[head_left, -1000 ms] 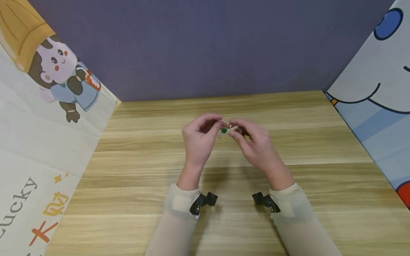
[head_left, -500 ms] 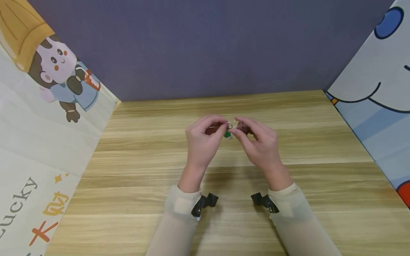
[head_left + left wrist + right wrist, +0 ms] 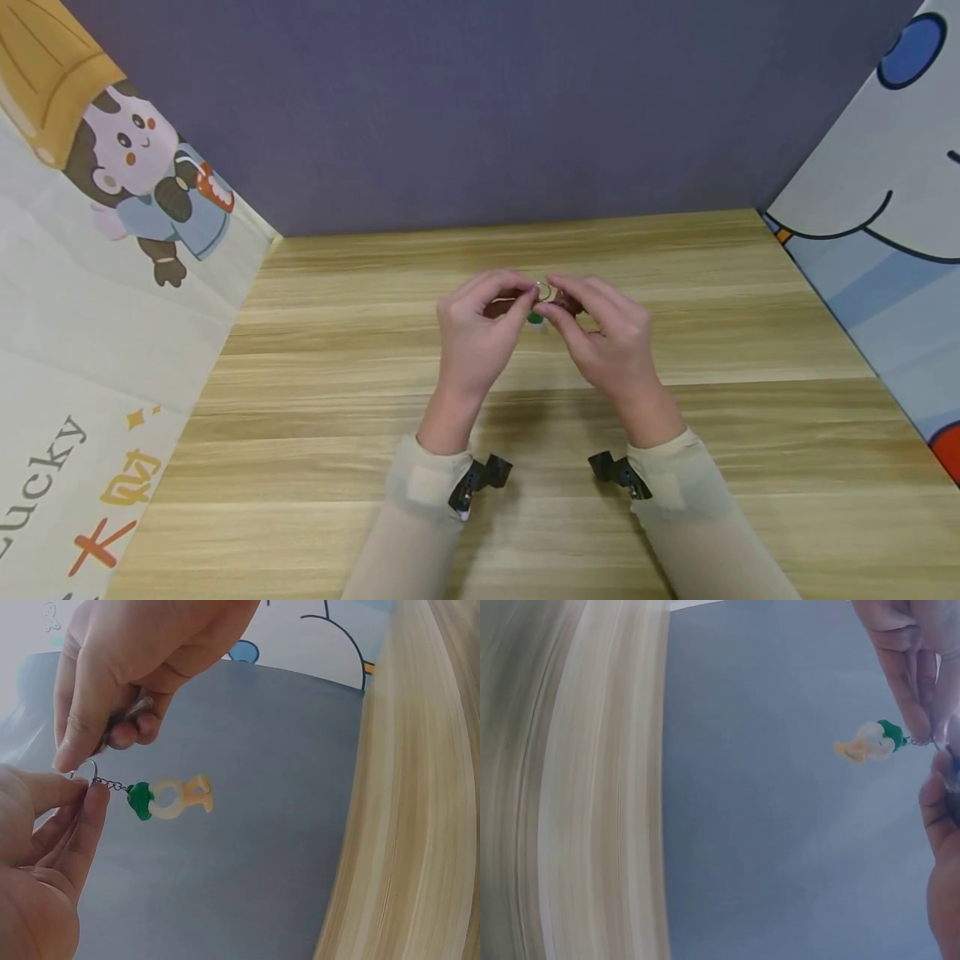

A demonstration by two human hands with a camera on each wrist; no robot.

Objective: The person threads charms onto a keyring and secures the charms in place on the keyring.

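Near the middle of the head view my left hand and right hand meet above the table. Left thumb and fingers pinch a thin metal key ring where its short chain joins. From that chain hangs a small figure charm with a green head, a pale ring-shaped body and yellowish feet. Only its green part shows clearly from above. Right fingertips touch the key ring from the other side. The right hand's curled fingers hold a dark, shiny small object, mostly hidden, its kind unclear.
A wood-grain table lies under both hands. Behind it stands a dark blue-purple panel. Printed cartoon panels rise at the left and right. Small black cameras are strapped to both wrists.
Both hands have shifted slightly to the right. The right fingertips have come close to the left ones at the key ring, and the charm hangs lower and more hidden from above.
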